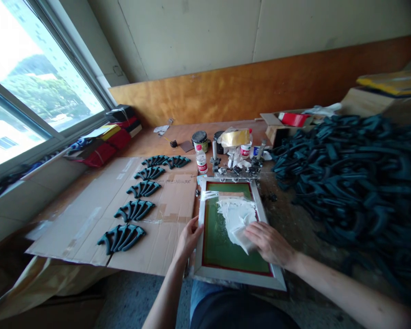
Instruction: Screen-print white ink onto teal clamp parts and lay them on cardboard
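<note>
A screen-printing frame [264,214] with a silver border and green mesh lies on the table in front of me. My left hand [189,238] grips the frame's left edge, fingers curled over the border. My right hand [269,242] presses a white squeegee or scraper [244,241] onto the mesh, where white ink [235,212] is smeared. Its fingers are closed on the tool.
Several fanned groups of dark teal curved parts [121,237] lie on flattened cardboard [89,219] to the left. A big heap of the same parts [352,183] fills the right. Ink cans [200,140], bottles [201,161] and clutter stand behind the frame. Window at left.
</note>
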Tool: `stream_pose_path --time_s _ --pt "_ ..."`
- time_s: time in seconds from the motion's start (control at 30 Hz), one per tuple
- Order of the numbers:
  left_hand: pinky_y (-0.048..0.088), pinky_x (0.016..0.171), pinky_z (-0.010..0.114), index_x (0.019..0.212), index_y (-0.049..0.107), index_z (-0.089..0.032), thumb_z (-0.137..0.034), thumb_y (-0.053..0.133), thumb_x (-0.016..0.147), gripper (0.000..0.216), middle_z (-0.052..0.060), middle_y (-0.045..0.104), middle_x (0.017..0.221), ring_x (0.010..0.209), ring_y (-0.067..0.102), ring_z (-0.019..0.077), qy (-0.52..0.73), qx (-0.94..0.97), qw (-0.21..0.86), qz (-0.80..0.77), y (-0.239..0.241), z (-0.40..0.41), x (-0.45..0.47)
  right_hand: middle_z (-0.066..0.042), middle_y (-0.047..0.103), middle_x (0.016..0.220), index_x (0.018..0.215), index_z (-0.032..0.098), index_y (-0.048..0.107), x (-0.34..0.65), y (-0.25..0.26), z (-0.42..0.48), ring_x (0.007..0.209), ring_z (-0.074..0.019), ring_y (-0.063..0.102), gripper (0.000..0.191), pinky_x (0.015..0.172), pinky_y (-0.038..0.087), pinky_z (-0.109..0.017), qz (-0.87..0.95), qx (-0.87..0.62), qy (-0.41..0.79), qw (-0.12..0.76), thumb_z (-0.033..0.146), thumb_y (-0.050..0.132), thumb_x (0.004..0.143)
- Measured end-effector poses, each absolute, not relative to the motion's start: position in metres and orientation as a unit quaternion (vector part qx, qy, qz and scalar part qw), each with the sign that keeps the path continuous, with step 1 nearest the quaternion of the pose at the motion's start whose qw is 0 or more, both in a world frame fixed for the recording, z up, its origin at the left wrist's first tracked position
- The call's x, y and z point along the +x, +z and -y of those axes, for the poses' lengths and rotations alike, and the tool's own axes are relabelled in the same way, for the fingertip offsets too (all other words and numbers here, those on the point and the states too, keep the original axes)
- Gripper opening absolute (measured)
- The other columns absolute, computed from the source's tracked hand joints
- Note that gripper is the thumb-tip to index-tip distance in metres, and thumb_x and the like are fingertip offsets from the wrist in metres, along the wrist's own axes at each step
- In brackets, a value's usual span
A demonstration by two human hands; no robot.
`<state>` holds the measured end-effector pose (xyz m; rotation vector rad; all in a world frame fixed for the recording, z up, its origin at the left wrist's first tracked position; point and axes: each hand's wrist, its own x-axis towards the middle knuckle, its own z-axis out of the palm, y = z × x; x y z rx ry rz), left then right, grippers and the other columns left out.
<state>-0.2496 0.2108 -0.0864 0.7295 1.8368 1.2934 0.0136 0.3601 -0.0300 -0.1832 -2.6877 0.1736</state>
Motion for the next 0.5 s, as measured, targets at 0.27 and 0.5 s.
stream_pose_path --time_s 0.27,0.5 --pt "0.041 0.053 0.022 0.135 0.049 -0.015 -0.055 0.07 0.068 0.081 -0.001 0.064 0.065 0.057 0.056 0.0135 0.518 0.267 0.414 -0.7 -0.045 -0.209 -0.248 -0.005 0.068 0.099 0.132 0.026 0.051 -0.031 0.026 -0.415 0.087 -0.0214 0.06 0.053 0.078 0.048 -0.034 0.957 -0.191 0.049 0.212 0.026 0.066 0.081" --pt "0.045 0.059 0.024 0.095 0.069 -0.015 -0.07 0.05 0.077 0.06 0.004 0.069 0.081 0.07 0.062 0.0162 0.624 0.262 0.371 -0.636 0.054 -0.234 -0.253 -0.006 0.066 0.083 0.11 0.019 0.062 0.021 0.028 -0.464 0.071 -0.0202 0.061 0.037 0.066 0.047 -0.031 0.855 -0.402 0.088 0.317 0.045 0.041 0.094"
